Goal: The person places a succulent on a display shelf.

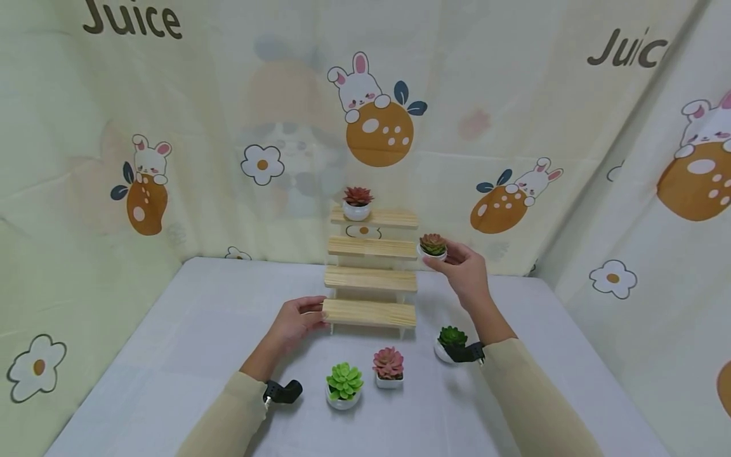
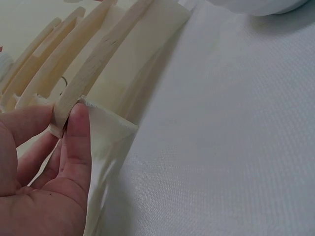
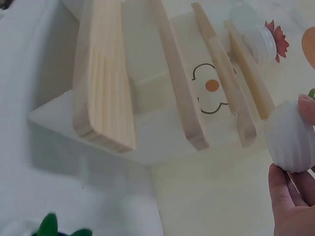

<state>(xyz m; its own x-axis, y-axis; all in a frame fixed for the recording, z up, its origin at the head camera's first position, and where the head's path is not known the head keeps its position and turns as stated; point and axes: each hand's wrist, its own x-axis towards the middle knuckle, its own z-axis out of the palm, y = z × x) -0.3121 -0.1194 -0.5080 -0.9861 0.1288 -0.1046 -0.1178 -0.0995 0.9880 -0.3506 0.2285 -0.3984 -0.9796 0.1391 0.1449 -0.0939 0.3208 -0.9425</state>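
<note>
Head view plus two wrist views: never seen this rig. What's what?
No machine here, just a person's left hand and right hand, both bare. The wide picture comes from a camera on the head, the close ones from the left wrist camera and right wrist camera. The table holds a four-step wooden stand and three potted succulents: bright green, pink and dark green. A red succulent sits on the top step. The left fingers grip the left end of the lowest step; the right fingers hold a reddish-green succulent by its white pot.
</note>
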